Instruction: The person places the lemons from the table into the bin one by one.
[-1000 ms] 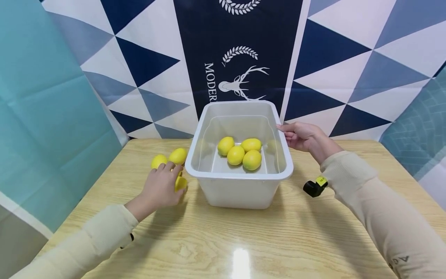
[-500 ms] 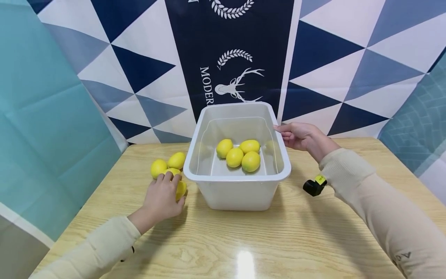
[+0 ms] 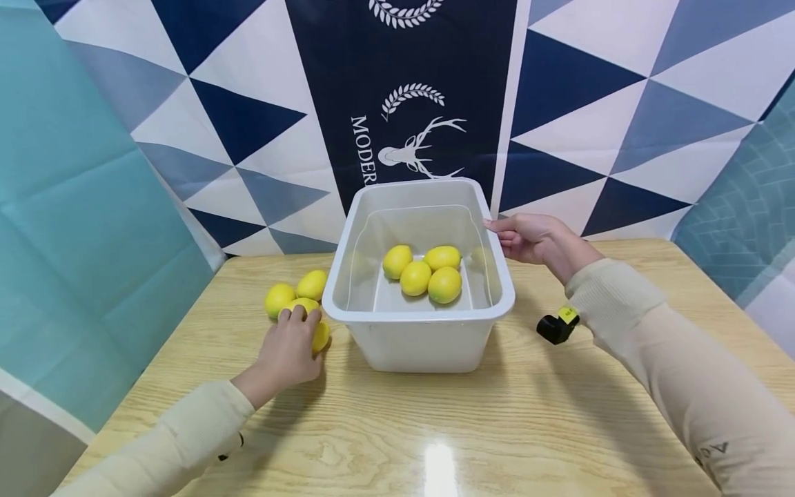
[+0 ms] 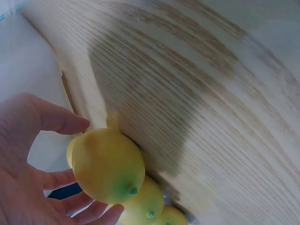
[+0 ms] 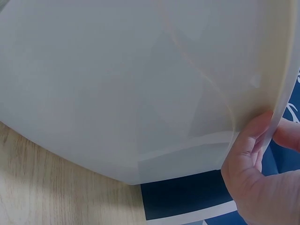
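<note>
A white plastic bin (image 3: 422, 345) stands mid-table with several yellow lemons (image 3: 415, 278) on its floor. My right hand (image 3: 537, 241) pinches the bin's right rim; in the right wrist view, the thumb and the curled fingers of that hand (image 5: 258, 178) lie on either side of the rim. Left of the bin, my left hand (image 3: 288, 352) has its thumb and fingers around a lemon (image 4: 108, 164). That lemon is partly hidden by the hand in the head view. Several more lemons (image 3: 280, 300) lie just beyond the fingers on the table.
The wooden table (image 3: 397, 428) meets a patterned cloth backdrop (image 3: 248, 124) behind the bin. A teal cloth (image 3: 87, 228) hangs along the left side. A black wrist camera (image 3: 557, 328) juts from under the right sleeve.
The left hand has shifted slightly at the near lemon, its fingers settling around it. The right hand keeps its hold on the rim. The head view has shifted a little.
</note>
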Motion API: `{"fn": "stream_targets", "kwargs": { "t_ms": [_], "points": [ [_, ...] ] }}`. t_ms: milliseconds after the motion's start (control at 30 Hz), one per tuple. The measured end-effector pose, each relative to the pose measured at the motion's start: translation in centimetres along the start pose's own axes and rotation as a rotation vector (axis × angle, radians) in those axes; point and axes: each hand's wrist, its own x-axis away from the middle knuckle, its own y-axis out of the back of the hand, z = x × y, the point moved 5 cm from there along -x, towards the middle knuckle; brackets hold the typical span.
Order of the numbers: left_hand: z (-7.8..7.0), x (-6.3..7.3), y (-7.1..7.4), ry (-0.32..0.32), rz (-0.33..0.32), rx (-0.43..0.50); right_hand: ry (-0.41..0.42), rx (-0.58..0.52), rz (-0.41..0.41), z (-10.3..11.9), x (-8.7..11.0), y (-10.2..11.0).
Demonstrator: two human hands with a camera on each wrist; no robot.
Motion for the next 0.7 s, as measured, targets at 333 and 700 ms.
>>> {"fn": "stream_targets", "kwargs": {
  "t_ms": [333, 700],
  "points": [
    [-0.47, 0.17, -0.65, -0.020, 0.070, 0.027, -0.003, 0.011, -0.011, -0.07, -0.06, 0.05],
    [-0.41, 0.90, -0.48, -0.024, 0.092, 0.105, -0.007, 0.002, 0.000, -0.08, -0.10, -0.03]
  ]
}}
